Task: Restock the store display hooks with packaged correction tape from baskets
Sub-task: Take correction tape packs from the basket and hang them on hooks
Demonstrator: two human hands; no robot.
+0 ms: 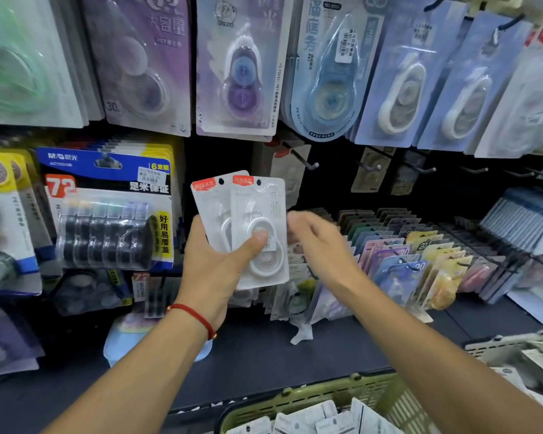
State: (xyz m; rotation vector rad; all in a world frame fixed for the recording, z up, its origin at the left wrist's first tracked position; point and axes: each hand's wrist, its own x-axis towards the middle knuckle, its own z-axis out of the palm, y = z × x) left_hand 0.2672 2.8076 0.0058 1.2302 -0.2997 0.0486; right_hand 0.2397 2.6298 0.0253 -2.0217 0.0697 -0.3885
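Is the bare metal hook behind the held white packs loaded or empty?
Empty: the bare metal hook juts out with nothing hanging on its visible tip.

Glossy clear plastic blisters cover the white packs (257,227); the green basket (333,394) is matt perforated plastic.

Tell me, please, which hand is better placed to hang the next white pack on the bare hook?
Right. The right hand is free, beside the white correction tape packs and below the bare hook; the left hand grips them.

packs (257,227) before hooks (311,164), basket (295,399) below
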